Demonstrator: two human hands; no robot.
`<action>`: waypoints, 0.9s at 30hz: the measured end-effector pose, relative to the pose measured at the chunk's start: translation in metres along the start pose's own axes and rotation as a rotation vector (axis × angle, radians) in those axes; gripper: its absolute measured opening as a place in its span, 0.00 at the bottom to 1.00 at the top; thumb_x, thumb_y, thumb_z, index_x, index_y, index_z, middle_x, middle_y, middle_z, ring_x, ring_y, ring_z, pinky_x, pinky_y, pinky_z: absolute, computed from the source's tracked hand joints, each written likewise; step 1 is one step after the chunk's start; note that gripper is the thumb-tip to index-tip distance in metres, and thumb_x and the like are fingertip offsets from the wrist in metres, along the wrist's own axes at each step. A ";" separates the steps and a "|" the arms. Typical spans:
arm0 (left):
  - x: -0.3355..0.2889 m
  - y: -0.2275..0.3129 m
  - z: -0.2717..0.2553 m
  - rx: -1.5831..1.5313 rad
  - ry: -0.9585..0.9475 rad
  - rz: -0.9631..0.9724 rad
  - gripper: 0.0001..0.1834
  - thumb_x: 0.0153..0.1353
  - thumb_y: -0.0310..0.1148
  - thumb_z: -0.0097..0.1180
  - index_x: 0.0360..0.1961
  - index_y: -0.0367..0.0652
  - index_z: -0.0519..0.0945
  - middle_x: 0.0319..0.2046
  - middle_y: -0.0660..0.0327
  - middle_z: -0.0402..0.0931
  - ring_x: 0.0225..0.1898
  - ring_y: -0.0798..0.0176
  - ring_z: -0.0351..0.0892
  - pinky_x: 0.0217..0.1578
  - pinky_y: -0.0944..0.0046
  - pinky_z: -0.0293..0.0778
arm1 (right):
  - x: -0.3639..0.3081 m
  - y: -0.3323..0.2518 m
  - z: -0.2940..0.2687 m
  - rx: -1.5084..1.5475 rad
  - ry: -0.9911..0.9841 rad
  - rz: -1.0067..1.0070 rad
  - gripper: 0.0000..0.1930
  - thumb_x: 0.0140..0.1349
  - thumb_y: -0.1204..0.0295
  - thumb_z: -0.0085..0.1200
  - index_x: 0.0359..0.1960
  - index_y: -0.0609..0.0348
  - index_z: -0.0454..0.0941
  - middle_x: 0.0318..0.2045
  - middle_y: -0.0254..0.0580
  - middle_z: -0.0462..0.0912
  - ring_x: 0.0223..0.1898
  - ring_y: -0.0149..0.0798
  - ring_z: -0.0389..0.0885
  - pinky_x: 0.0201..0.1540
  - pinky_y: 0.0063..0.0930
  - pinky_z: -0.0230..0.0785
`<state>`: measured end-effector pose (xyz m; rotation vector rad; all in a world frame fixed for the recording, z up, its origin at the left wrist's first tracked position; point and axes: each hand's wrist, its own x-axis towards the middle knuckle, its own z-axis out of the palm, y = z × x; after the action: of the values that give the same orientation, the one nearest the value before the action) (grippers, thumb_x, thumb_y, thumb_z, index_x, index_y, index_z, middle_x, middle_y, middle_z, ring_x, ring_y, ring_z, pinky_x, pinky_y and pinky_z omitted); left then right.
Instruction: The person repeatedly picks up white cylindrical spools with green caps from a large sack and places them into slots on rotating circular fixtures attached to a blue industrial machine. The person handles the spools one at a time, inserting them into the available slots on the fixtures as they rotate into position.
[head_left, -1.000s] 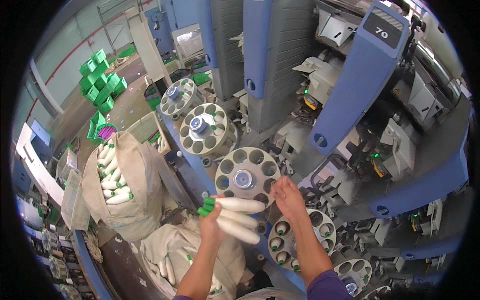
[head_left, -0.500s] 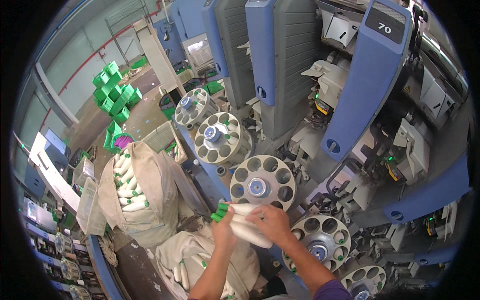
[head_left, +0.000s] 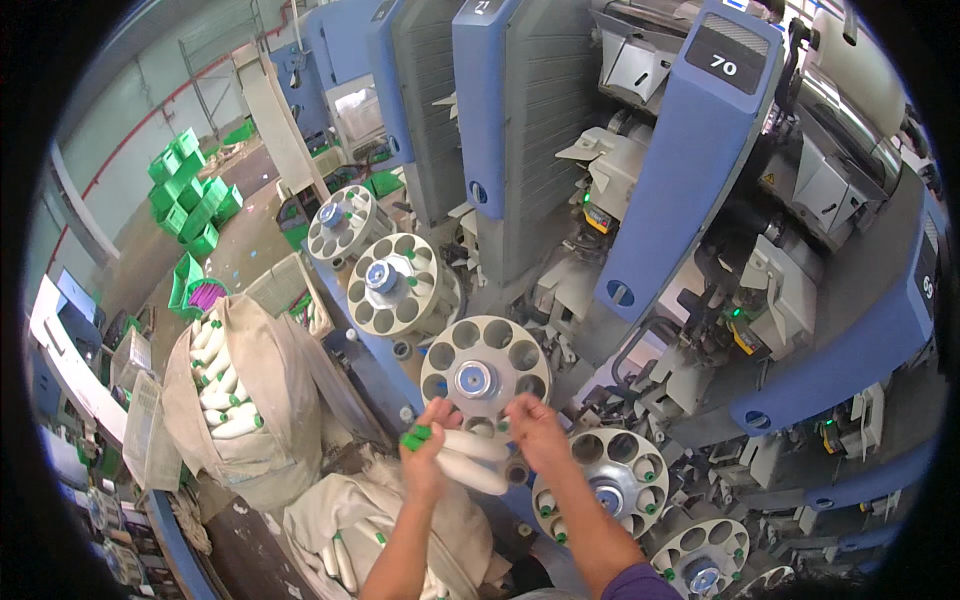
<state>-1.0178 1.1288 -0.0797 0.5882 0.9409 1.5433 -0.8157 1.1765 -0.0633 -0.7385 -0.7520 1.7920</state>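
My left hand is closed around the green-tipped ends of white yarn bobbins. Two pale bodies show, pointing right. My right hand is raised above the front rim of a round bobbin magazine, its fingers drawn together. A small green tip shows beside those fingertips, but whether they grip it or a thread cannot be made out. Most of this magazine's round pockets look dark inside. Below my hands, a beige cloth sack lies open with more green-tipped white bobbins in it.
A fuller beige sack of bobbins stands at the left. More round magazines line the blue winding machine, some partly loaded. Tall blue machine columns rise at the right. Green crates are stacked at the far left.
My right hand has left the bundle and moved right to the magazine's front rim. The left hand still holds bobbins, with fewer showing. The whole view has shifted slightly.
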 end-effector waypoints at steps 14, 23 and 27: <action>-0.027 0.130 -0.025 -0.188 -0.054 -0.374 0.29 0.72 0.43 0.61 0.62 0.29 0.74 0.56 0.38 0.80 0.59 0.38 0.80 0.63 0.40 0.75 | -0.027 -0.046 0.116 -1.053 -0.332 -0.594 0.17 0.76 0.61 0.51 0.54 0.63 0.77 0.36 0.54 0.83 0.36 0.54 0.83 0.45 0.43 0.75; -0.009 0.127 -0.059 -0.496 0.159 -0.349 0.13 0.71 0.36 0.60 0.35 0.36 0.77 0.39 0.43 0.82 0.49 0.29 0.83 0.61 0.23 0.72 | -0.052 -0.007 0.008 -0.522 -0.164 0.126 0.17 0.80 0.60 0.49 0.37 0.60 0.78 0.22 0.33 0.74 0.20 0.31 0.67 0.25 0.28 0.59; -0.005 0.094 -0.034 -0.299 0.214 -0.176 0.07 0.65 0.23 0.58 0.43 0.40 0.75 0.46 0.45 0.82 0.53 0.28 0.81 0.60 0.27 0.74 | -0.040 -0.021 0.014 -0.021 -0.136 -0.073 0.18 0.82 0.61 0.47 0.33 0.57 0.75 0.21 0.25 0.64 0.19 0.22 0.55 0.23 0.23 0.48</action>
<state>-1.0969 1.1156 -0.0202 0.1264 0.8737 1.5682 -0.8024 1.1425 -0.0331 -0.5989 -0.8780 1.7833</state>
